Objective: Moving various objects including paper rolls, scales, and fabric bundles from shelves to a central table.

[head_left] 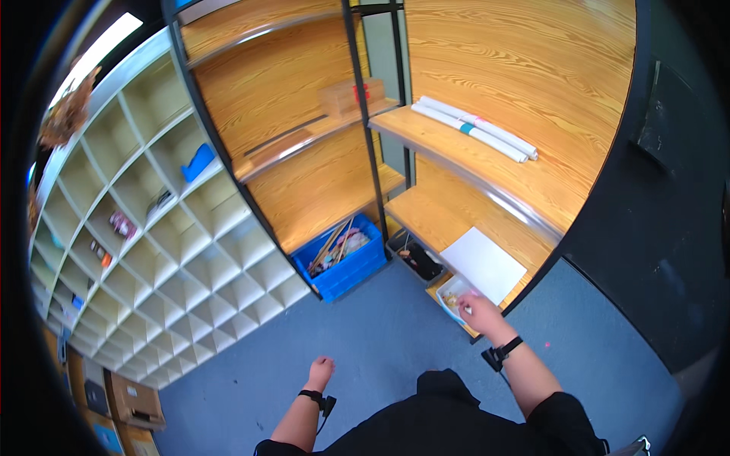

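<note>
My right hand (480,313) reaches over the near side of a small white bin (439,298) on the lowest shelf. Its fingers are drawn together, with a small pale spot at the tips that is too small to name. Yellowish and pink bits lie in the bin, partly covered by the hand. A white sheet (487,264) rests flat on the shelf just above the bin. My left hand (321,370) hangs over the blue floor, loosely curled and touching nothing. Both wrists wear a black strap with a small device.
A blue crate (350,283) with sticks and a dark grey bin (417,258) stand under the wooden shelves. White rolls (475,129) and a wooden box (350,97) lie higher up. White cubbyholes (182,266) line the left; a dark panel (646,251) stands right. Cardboard boxes (135,399) sit lower left.
</note>
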